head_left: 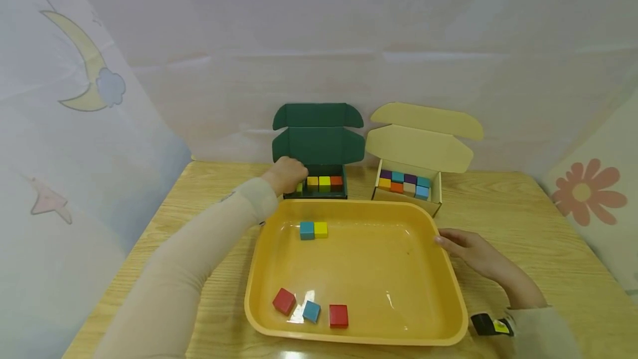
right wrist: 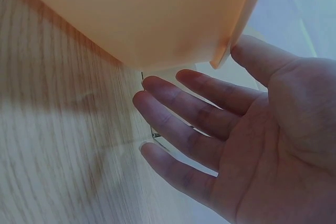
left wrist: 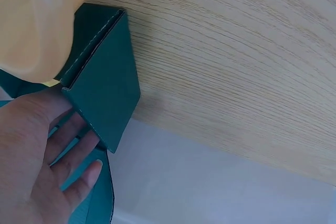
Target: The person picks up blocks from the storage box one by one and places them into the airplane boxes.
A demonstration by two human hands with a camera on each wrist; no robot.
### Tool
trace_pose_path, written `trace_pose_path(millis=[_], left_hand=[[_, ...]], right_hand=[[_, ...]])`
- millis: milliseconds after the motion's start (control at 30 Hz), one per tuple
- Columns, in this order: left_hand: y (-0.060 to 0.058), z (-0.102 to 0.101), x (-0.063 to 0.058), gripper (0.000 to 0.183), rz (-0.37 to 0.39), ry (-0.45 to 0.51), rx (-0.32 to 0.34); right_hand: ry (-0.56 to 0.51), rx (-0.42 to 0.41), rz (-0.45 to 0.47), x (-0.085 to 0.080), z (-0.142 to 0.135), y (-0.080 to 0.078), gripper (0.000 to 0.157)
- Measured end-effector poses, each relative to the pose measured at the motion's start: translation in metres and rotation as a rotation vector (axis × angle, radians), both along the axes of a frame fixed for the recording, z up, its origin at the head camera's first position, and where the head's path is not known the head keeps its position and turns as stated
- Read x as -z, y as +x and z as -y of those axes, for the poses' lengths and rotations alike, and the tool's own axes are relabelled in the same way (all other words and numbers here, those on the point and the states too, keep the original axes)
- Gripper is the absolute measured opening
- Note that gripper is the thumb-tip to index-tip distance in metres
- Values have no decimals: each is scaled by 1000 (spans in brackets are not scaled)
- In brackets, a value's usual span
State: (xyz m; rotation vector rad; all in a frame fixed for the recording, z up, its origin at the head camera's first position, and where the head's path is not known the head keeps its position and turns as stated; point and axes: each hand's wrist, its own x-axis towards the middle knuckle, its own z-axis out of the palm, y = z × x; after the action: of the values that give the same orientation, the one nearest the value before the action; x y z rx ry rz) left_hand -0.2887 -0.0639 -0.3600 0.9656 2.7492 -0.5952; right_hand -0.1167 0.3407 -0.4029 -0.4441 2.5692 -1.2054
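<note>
In the head view my left hand [head_left: 286, 175] reaches into the left end of the green box [head_left: 315, 195], pinching a yellow-green cube [head_left: 299, 188]. Its thumb and fingertips are hidden there. The left wrist view has the other fingers [left wrist: 79, 148] loosely bent by the box's side wall. Orange, yellow and red cubes line up beside that cube. My right hand [head_left: 473, 251] is at the right side of the yellow tray [head_left: 451, 292]. Its thumb touches the rim, while the other fingers [right wrist: 184, 106] stay relaxed and spread below it.
A cream box [head_left: 399, 199] with its lid up holds two rows of colored cubes. Inside the tray, a blue cube [head_left: 307, 230] and a yellow cube [head_left: 321, 230] sit side by side. Nearer lie two red cubes [head_left: 338, 316] and a blue cube [head_left: 311, 311]. A cloth backdrop stands behind.
</note>
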Motion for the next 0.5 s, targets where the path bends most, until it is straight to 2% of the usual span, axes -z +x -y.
trace_pose_path(millis=[200,500], left_hand=[[2,2,-6,5,9,53,-9],[3,11,-23,26,79,321,-31]], right_hand=[[5,0,-4,0,0,0,48],[14,4,-5,-1,0,0,48]])
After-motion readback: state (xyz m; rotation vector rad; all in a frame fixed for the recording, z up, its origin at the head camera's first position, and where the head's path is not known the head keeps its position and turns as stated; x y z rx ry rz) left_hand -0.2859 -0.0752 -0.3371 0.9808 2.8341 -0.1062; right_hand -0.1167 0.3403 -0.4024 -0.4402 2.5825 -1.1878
